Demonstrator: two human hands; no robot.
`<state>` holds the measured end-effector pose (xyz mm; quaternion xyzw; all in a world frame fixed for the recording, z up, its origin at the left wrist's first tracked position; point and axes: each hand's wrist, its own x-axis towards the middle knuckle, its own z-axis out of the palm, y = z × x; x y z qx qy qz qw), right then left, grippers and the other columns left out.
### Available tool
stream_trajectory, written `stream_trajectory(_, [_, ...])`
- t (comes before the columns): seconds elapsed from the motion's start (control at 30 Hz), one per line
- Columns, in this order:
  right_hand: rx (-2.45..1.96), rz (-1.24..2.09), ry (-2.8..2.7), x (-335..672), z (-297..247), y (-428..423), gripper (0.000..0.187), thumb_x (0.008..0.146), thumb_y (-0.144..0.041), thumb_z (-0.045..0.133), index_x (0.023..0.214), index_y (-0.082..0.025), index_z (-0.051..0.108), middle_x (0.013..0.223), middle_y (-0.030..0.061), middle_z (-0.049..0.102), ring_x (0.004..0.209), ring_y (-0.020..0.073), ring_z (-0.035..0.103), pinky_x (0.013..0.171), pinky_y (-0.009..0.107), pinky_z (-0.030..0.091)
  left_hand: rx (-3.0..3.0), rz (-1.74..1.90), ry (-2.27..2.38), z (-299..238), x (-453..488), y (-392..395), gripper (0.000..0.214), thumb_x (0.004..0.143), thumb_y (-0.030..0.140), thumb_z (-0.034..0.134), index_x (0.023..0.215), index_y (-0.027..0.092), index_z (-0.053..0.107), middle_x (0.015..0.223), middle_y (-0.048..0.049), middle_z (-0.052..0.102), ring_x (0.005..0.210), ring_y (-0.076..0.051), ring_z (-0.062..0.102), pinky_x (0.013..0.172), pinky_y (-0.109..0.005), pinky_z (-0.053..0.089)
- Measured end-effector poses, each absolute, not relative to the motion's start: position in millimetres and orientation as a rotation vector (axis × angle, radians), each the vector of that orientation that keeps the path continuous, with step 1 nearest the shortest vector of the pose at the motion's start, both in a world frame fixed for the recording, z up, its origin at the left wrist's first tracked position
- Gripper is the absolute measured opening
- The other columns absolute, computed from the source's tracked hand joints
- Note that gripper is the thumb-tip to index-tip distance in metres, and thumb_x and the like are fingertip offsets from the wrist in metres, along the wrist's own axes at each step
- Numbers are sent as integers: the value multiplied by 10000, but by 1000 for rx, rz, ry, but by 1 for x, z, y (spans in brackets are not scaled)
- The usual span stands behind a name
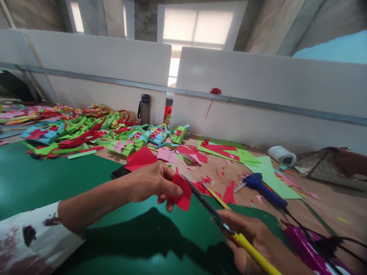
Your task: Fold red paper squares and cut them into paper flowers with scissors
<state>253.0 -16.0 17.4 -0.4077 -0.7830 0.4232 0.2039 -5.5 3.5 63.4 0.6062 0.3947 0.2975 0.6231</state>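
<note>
Between thumb and fingers, my left hand (160, 183) pinches a small piece of red paper (185, 191) above the green mat. From the lower right, my right hand (252, 236) grips a pair of scissors (213, 212) with yellow handles. The dark blades point up and left, their tips close to the upper edge of the red paper. Whether the blades touch the paper I cannot tell. Behind my left hand lies a larger red sheet (140, 158) on a dark object.
Small green and blue paper bags (123, 143) and scraps fill the back left, near a dark bottle (145, 109). A blue glue gun (265, 191) with a cord lies at right, near light green sheets (275, 179). White panels (266, 82) stand behind.
</note>
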Motion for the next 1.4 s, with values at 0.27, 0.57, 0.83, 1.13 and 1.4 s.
stream_trajectory(0.27, [-1167,1106,-2182,251,18,-17,164,661,-294,632,808,-224,646,574,-35,435,465,117,374,410,231,292,1348,715,881,56,-6,6,264,702,316,650,484,168,627,389,16,528,374,-88,492,397,-211,247])
stream_trajectory(0.57, [-1103,1394,-2153,253,22,-18,565,664,-730,564,868,-203,591,584,-43,406,480,98,324,416,218,240,1216,724,868,52,-3,8,214,608,284,687,466,138,621,363,24,513,328,-74,456,371,-192,280])
stream_trajectory(0.83, [-1042,1496,-2194,259,15,-13,589,692,-774,511,876,-216,554,583,-53,413,470,86,310,404,209,222,1215,735,870,51,-3,7,216,615,268,665,451,141,608,367,19,539,297,-77,478,349,-187,313])
stream_trajectory(1.13, [-1087,1437,-2164,257,16,-16,613,661,-795,519,846,-216,600,578,-61,352,476,93,284,416,229,219,1206,743,867,51,-2,6,222,629,259,652,444,146,600,361,17,529,299,-83,495,346,-187,313])
stream_trajectory(1.4, [-1089,1416,-2213,255,22,-16,488,697,-709,572,825,-239,585,554,-73,339,470,95,236,413,232,184,1201,737,838,49,-3,7,234,633,267,662,449,146,583,365,11,531,314,-92,510,346,-192,297])
